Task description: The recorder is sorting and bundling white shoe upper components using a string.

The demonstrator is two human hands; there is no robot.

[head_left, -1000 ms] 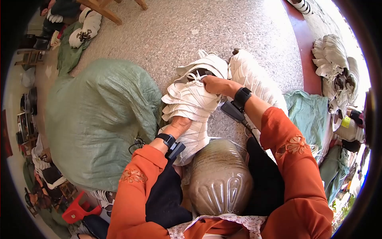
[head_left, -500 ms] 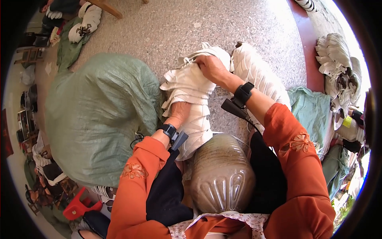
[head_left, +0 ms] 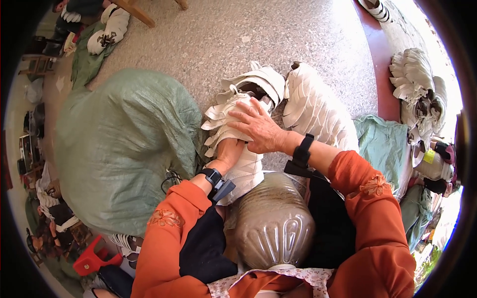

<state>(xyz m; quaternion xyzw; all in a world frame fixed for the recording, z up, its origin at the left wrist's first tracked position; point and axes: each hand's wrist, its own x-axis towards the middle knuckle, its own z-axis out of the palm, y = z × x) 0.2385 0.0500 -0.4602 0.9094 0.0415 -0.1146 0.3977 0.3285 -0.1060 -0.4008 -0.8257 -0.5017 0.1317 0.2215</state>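
Between my knees and beyond them stretches a long row of nested white shoe uppers (head_left: 242, 171), their edges overlapping like scales. My left hand (head_left: 229, 150) reaches in among them from the near left, its fingers hidden beneath the white layers. On top lies my right hand (head_left: 263, 130), open with its fingers spread and nothing in its grasp. At the far end one white upper (head_left: 258, 79) gapes, showing a dark inside. A second white row of nested uppers (head_left: 318, 104) rests on the floor just to the right.
A bulging green woven sack (head_left: 124, 149) stands close on the left. A ribbed, translucent brownish plastic container (head_left: 276, 223) is between my legs. Green cloth (head_left: 381, 144) and more stacked uppers (head_left: 412, 74) lie right. Wooden legs (head_left: 134, 11) stand at the far left; a red stool (head_left: 97, 258) is at lower left.
My right hand has let go of the far part of the row, drawn nearer and spread its fingers. The far upper now gapes open. My left hand remains among the layers.
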